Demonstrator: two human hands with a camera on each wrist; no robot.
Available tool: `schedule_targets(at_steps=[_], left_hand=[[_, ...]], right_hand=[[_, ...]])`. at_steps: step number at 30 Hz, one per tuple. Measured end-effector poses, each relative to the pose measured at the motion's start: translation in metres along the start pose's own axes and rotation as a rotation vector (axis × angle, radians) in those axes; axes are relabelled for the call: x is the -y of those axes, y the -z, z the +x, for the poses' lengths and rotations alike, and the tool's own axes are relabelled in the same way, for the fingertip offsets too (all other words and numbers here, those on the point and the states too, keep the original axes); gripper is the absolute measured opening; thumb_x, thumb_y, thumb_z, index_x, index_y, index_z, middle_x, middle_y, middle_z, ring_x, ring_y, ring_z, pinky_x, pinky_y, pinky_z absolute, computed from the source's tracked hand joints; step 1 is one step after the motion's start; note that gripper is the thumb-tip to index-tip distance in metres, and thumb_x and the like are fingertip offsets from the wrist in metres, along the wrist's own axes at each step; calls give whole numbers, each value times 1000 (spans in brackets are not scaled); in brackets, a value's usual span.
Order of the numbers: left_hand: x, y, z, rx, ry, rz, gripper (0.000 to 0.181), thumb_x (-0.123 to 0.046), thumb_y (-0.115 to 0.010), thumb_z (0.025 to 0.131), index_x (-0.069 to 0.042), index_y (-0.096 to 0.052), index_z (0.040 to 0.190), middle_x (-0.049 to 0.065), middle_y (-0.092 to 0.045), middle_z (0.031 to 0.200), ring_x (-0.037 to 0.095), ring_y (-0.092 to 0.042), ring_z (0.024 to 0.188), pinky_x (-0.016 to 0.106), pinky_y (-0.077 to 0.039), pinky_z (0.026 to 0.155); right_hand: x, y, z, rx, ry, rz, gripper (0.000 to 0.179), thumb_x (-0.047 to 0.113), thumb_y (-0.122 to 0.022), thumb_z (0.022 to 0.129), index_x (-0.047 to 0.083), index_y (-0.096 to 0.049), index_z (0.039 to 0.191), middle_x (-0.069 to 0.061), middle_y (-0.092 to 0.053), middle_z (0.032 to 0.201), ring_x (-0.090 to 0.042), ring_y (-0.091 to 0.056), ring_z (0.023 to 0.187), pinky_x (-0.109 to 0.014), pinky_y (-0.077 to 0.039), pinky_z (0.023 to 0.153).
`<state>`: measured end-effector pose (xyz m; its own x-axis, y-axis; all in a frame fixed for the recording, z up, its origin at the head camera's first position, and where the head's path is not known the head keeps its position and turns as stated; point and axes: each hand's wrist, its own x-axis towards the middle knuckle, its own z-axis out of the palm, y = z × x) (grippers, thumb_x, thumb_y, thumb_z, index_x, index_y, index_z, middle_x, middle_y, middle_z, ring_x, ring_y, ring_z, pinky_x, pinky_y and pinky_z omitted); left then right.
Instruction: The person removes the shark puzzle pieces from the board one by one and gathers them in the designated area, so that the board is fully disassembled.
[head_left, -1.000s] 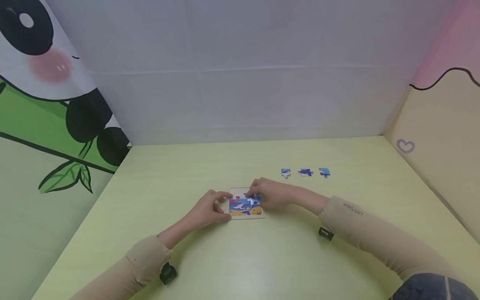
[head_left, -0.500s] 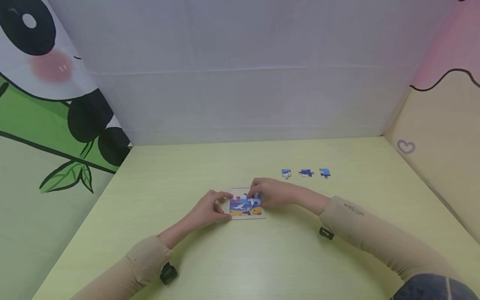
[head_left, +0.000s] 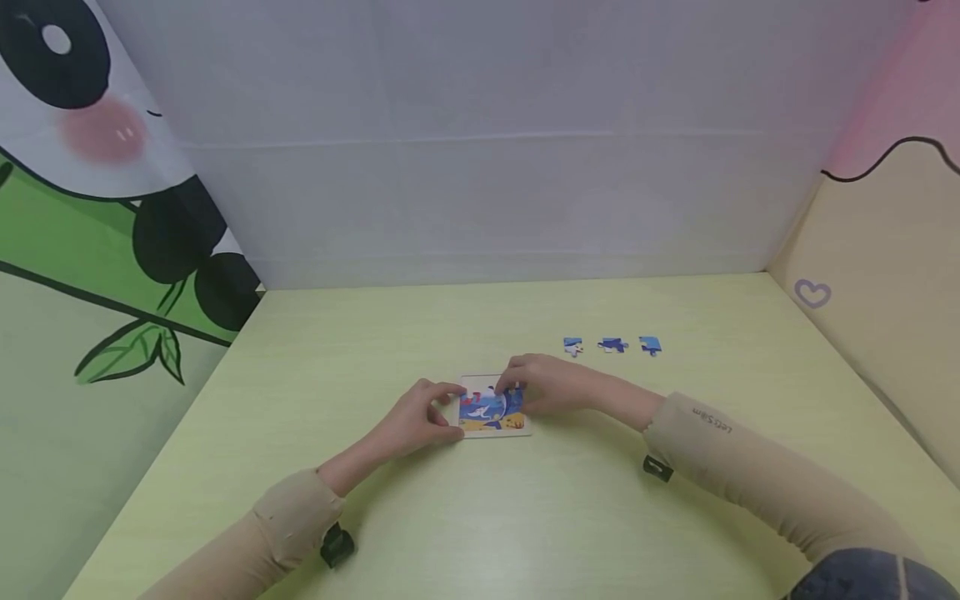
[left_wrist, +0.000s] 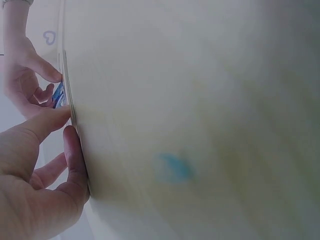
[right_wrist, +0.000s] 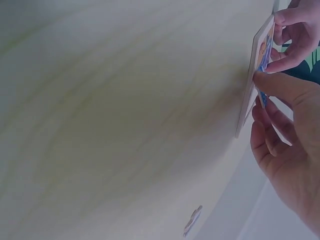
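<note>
A small jigsaw board [head_left: 491,433] with a pale frame and a sea picture lies in the middle of the table. My left hand [head_left: 412,421] holds its left side, thumb at the near corner and forefinger farther up the edge. Over the board's right half, my right hand [head_left: 551,383] pinches a blue puzzle piece [right_wrist: 262,98] between thumb and fingers, as the right wrist view shows. Part of the piece is hidden by the fingers. The board's upper part shows a pale bare area beside the fitted pieces.
Three loose puzzle pieces lie in a row behind my right hand: a blue and white one [head_left: 573,347], a dark blue one [head_left: 612,345] and a lighter blue one [head_left: 650,346]. A pale wall [head_left: 480,208] stands at the table's back edge.
The pinched piece has shifted or turned slightly on the board's right side; less white shows there now. My right hand has moved very slightly. My left hand and the loose pieces stay put.
</note>
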<state>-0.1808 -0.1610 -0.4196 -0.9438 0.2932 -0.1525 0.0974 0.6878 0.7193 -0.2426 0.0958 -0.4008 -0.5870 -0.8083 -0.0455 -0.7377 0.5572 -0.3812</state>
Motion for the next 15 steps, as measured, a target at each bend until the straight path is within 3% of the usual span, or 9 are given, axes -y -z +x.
schedule_targets(at_steps=[8,15], left_hand=[[-3,1,0,5,9,-1,61,-15,-82,79,-16,-59,135,12,-53,117,11,-60,79,21,-49,67],[-1,0,1,4,8,2,61,-15,-82,79,-16,-59,135,12,-53,117,11,-60,79,21,-49,67]], right_hand=[[-6,-2,0,-5,-20,27,38,10,-72,86,19,-68,123,2,-66,117,-13,-61,109,-33,-51,99],[-9,-1,-3,-15,-50,78,38,14,-74,85,15,-67,123,2,-66,108,-10,-59,94,-26,-52,86]])
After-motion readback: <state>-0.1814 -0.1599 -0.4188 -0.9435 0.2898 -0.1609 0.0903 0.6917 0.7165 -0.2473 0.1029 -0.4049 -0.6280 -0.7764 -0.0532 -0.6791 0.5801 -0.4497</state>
